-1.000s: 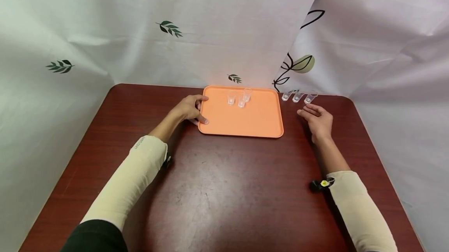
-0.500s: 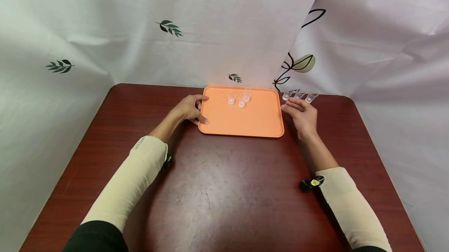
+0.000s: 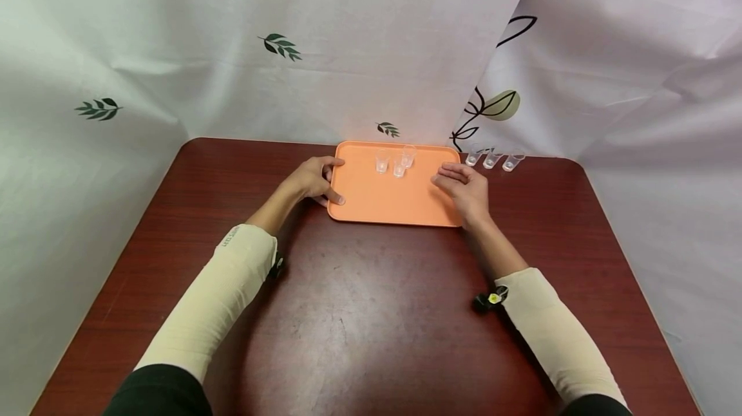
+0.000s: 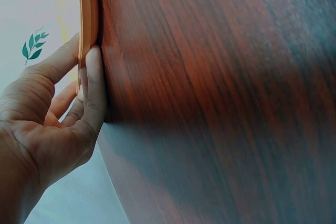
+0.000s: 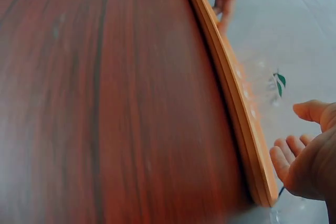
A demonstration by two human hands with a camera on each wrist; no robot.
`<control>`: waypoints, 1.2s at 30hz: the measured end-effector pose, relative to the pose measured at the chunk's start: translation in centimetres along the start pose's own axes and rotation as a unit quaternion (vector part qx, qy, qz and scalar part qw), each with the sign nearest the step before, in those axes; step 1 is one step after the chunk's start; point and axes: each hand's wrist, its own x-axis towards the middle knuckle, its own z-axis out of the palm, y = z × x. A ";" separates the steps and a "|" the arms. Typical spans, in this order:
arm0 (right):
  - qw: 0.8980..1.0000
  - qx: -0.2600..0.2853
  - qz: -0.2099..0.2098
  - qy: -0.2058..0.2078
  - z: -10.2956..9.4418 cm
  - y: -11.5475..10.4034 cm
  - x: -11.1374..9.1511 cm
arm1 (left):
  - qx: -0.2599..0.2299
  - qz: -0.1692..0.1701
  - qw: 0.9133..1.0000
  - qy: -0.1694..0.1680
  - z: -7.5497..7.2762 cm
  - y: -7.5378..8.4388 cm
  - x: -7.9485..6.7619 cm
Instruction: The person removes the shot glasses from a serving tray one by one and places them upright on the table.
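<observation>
My left hand (image 3: 312, 179) grips the left edge of an orange tray (image 3: 388, 200), its thumb on the top face. In the left wrist view, the fingers (image 4: 94, 82) reach under the tray's rim (image 4: 88, 9). My right hand (image 3: 469, 194) hovers over the tray's right end with nothing in it; the right wrist view shows its thumb (image 5: 310, 111) apart from the bent fingers. Three small clear plastic cups stand on the back part of the tray: a left cup (image 3: 381, 164), a front cup (image 3: 399, 170) and a rear cup (image 3: 408, 157).
Three more clear cups line up on the dark red wooden table (image 3: 359, 313) right of the tray: a near-tray cup (image 3: 472, 158), a middle cup (image 3: 491, 160) and an outer cup (image 3: 511, 161). A white leaf-patterned cloth (image 3: 371, 49) hangs close behind.
My right hand has moved left from beside the outer cup, past the row of cups, to over the tray's right end. My left hand, the tray and the cups stay in place.
</observation>
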 end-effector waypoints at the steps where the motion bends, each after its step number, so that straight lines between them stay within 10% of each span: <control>1: 1.000 -0.002 -0.001 -0.004 0.3 0.1 0.0 | 0.002 -0.002 1.000 0.000 0.0 0.0 0.0; 36: 0.999 -0.009 0.017 -0.031 6.8 0.6 1.7 | 0.007 -0.006 1.000 0.003 0.0 0.1 0.0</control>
